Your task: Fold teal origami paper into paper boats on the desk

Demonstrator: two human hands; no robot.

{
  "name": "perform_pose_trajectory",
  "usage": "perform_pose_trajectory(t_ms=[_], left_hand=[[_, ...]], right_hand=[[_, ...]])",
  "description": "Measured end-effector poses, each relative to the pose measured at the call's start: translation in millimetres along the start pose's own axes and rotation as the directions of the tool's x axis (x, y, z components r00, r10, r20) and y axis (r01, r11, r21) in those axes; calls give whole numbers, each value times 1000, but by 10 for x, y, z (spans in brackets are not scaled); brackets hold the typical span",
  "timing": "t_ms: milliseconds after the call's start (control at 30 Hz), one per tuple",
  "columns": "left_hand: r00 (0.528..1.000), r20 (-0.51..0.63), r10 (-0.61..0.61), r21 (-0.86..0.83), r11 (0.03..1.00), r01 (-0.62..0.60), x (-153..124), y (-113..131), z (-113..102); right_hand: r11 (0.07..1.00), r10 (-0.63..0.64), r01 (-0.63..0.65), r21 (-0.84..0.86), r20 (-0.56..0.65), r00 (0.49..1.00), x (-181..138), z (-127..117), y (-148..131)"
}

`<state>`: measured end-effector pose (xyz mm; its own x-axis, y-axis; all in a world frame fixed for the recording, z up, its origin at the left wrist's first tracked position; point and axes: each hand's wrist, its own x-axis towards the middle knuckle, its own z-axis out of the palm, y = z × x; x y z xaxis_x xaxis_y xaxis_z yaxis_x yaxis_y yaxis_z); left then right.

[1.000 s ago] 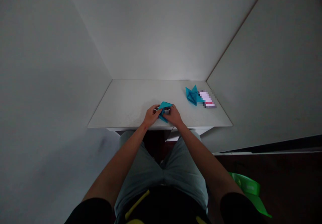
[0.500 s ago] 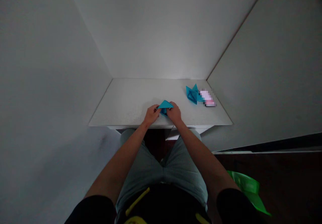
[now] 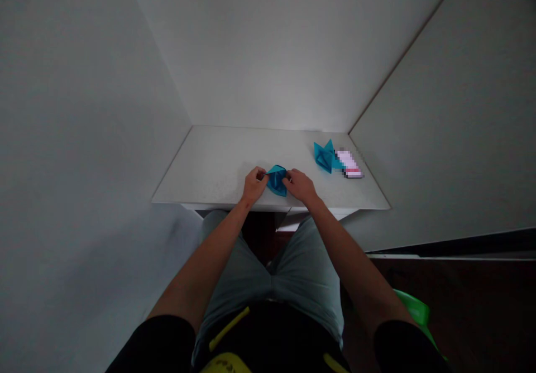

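Note:
Between my hands, just above the white tabletop (image 3: 209, 161), is a folded piece of blue paper (image 3: 277, 182), its upper edge bent into a lighter flap with darker folds below. My left hand (image 3: 254, 184) pinches its left corner between thumb and fingers. On the other side my right hand (image 3: 300, 184) grips the right edge, fingertips closed on the paper. Farther back on the right lies a second folded blue paper piece (image 3: 324, 157) with pointed corners.
Beside the second paper piece lies a flat, pixelated pink-and-white object (image 3: 350, 163), perhaps a phone. Walls enclose the table at the back, left and right. A green plastic object (image 3: 414, 309) stands on the dark floor at lower right.
The top flap was a broad flat triangle; now the paper is spread wider and shows more of its inner folds. My right hand has moved outward to the right. The view has shifted slightly.

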<state>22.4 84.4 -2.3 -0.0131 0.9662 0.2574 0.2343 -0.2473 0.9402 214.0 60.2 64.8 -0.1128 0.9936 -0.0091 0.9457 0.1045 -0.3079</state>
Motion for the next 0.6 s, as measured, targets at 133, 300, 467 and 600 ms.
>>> perform_pose_trajectory(t_ms=[133,300,467,600], left_hand=[[1000,5,-8,-71,997,9,-13,0,22],[993,90,78,-135,989,-65,-51,12,6],[979,173,103,-201,977,-68,-49,-10,-8],[984,170,44,-246,969,0,-26,-28,-6]], right_hand=[[992,-46,50,-118,35,998,-74,-46,-118],[968,-135,156,-198,116,984,-109,-66,-293],[954,-166,202,-222,171,971,-88,-135,-393],[942,-178,233,-240,230,957,-62,-203,-458]])
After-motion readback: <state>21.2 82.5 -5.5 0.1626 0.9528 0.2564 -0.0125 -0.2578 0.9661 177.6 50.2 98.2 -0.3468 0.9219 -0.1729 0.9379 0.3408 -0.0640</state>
